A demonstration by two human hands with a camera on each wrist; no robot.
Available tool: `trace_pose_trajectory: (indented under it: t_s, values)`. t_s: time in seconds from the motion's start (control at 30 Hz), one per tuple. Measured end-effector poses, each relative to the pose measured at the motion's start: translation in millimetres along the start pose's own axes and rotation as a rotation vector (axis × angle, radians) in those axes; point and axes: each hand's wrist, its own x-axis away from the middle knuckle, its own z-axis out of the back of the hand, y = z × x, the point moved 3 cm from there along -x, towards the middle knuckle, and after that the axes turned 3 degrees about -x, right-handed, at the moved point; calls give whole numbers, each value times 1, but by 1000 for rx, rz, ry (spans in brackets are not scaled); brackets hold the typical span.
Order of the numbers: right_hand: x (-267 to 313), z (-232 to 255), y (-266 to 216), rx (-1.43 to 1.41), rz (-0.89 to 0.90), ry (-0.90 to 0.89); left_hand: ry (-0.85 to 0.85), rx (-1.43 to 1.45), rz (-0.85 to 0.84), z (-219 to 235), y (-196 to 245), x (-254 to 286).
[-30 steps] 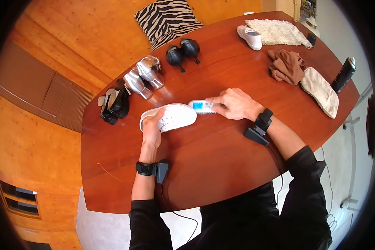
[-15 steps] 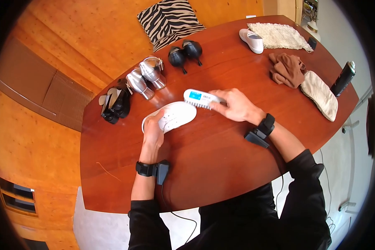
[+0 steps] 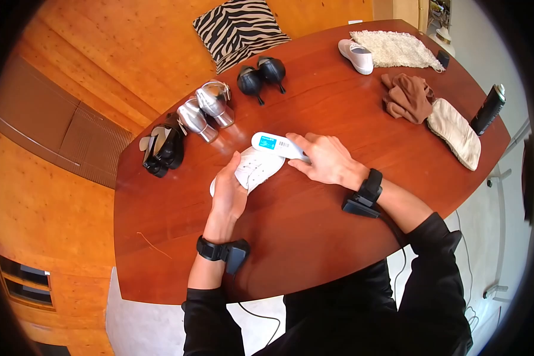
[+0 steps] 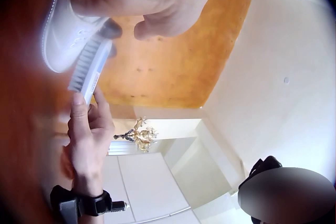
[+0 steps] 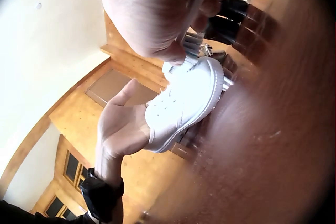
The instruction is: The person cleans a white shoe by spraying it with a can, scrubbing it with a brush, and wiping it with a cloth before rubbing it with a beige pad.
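My left hand (image 3: pixel 228 191) holds a white sneaker (image 3: pixel 258 169) by its heel end, toe pointing away to the upper right. In the right wrist view the thumb of the left hand (image 5: pixel 122 129) sticks up off the shoe, and its other fingers are hidden by the heel. My right hand (image 3: pixel 329 159) grips the handle of a white scrub brush (image 3: pixel 269 142) with a blue label. The brush head overlaps the sneaker's toe; seen from the left wrist, its bristles (image 4: pixel 84 66) face the upper of the sneaker (image 4: pixel 65 32).
Along the far left edge stand black shoes (image 3: pixel 171 151), silver heels (image 3: pixel 215 102) and black heels (image 3: pixel 272 71). On the right lie another white sneaker (image 3: pixel 357 56), a cream cloth (image 3: pixel 397 50), a brown cloth (image 3: pixel 408 98), a pale pad (image 3: pixel 455 133) and a black spray can (image 3: pixel 489 110).
The brush has moved left from beyond the toe to over it. My left hand has turned the sneaker and shifted it slightly right, and its thumb has come off the shoe's upper.
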Motion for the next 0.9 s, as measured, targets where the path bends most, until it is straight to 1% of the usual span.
trace_pose_trajectory:
  t_s: [0.07,0.13,0.17,0.2,0.27,0.33,0.4,0.43,0.5,0.53,0.6,0.63,0.7,0.73,0.8,0.83,0.9]
  values:
    - [0,-1,1,20,15,-14,-5,-7,-7,-5,1,3]
    - [-1,4,7,105,26,83,-9,-14,-15,-9,1,4]
    - [-2,8,8,108,-12,84,-1,-22,-22,-10,1,4]
    - [-3,9,11,108,-12,84,7,-29,-30,-11,1,5]
    - [-5,10,17,118,-92,62,16,-50,-48,-13,2,6]
    - [-5,10,15,109,-99,60,25,-72,-66,-16,1,7]
    - [-3,9,9,49,7,110,58,-96,-89,-17,0,7]
    - [-2,7,7,48,7,110,58,-96,-88,-19,-1,9]
    - [-1,3,1,-34,87,61,62,-203,-147,-24,-1,14]
    - [-1,2,-1,-35,86,60,62,-203,-146,-20,-4,12]
    - [0,1,-3,-32,106,72,95,-382,-178,-8,-12,7]
    - [-1,0,-2,-32,105,72,95,-382,-177,-8,-12,8]
    - [-1,2,1,5,71,144,170,-581,-249,-10,-12,10]
    - [-2,2,2,5,71,144,170,-582,-248,-11,-11,11]
    - [-3,3,4,26,49,173,214,-779,-282,-14,-8,14]
    - [-3,3,4,26,49,173,214,-779,-282,-16,-7,16]
    - [-2,4,-1,-72,101,156,208,-1019,-259,-22,-5,19]
